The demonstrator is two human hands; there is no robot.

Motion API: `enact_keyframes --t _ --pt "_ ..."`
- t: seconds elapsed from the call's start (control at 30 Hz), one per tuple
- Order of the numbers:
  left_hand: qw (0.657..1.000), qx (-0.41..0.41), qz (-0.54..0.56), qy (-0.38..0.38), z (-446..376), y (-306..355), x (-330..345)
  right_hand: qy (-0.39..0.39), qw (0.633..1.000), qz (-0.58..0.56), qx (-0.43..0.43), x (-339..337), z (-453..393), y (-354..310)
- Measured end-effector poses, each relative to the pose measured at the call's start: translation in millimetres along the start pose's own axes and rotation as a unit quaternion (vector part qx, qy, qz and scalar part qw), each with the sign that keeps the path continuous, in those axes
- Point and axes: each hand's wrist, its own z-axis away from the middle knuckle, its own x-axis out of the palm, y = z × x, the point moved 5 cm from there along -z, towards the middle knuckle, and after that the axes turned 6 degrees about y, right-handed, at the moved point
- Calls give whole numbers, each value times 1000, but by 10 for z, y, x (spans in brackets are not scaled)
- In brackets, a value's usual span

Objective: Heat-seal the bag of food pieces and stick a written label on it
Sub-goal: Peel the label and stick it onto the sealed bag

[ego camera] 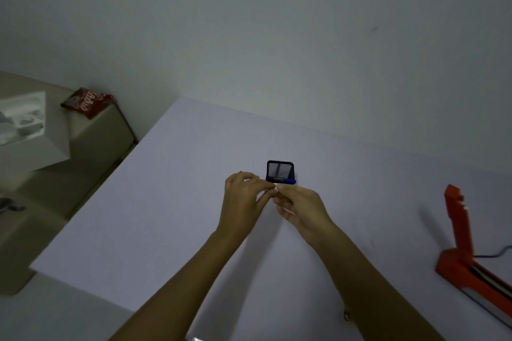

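Up close, both hands meet over the bench (171, 188), left hand (243, 196) and right hand (300, 207) pinching together on a small white label (275, 188) between their fingertips, just before the mesh holder (279, 170) where a blue pen (288, 181) lies crosswise; no bag shows, and the sealer (460, 252) stands open far right.

You are in a plain room set up as a small packing station, more home or back office than shop. Your landmark is the pale lavender table (166, 202), pushed against a bare grey-white wall (277, 22). Near its far edge stands a black mesh desk holder (279, 170). At its right edge sits a red heat sealer (460, 252) with its arm raised. Left of the table, beige boxes (91, 133) carry a red snack packet (86, 101).
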Motion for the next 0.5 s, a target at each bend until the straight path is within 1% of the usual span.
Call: enact_keyframes --t 0.2,0.5 --pt "1000 20 14 6 2 26 -129 -40 999 3 -9 53 68 -59" --pt "1000 -2 5 9 23 -4 -177 -23 999 21 -29 120 115 -62"
